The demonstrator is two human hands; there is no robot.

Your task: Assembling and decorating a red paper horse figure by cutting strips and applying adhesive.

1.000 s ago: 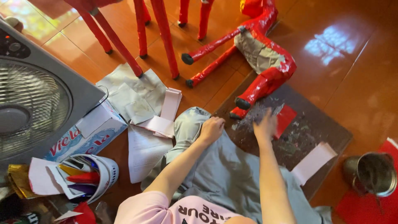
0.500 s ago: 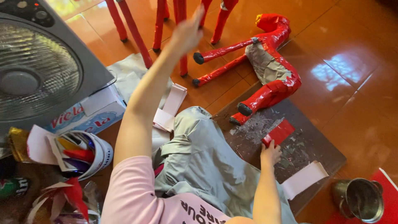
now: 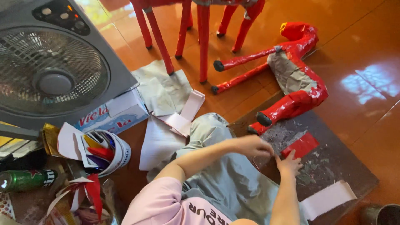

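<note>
Half a second ago the left hand (image 3: 250, 146) was stretched far up toward the red legs at the top; now it has come back down and rests on the dark board (image 3: 333, 175), just beside the right hand (image 3: 288, 164).

Head view: the left hand lies palm down with the fingers curled loosely, and whether it grips anything cannot be told. Its fingertips point toward the right hand, close to the near end of the red paper strip (image 3: 301, 145). The right hand sits flat on the board with its fingers spread and pointing away from the person, the fingertips touching the lower edge of the strip; it presses rather than holds. The strip lies flat on the board, tilted, just beyond both hands.

Beyond the strip, farther from the hands, a red paper-covered animal figure (image 3: 298, 85) lies on its side, two of its feet touching the board's far edge. To the right of the right forearm, a white paper strip (image 3: 329, 199) lies on the board's near edge. Well to the left of the left arm stand a white cup of coloured papers (image 3: 110, 152) and a box fan (image 3: 54, 71).
</note>
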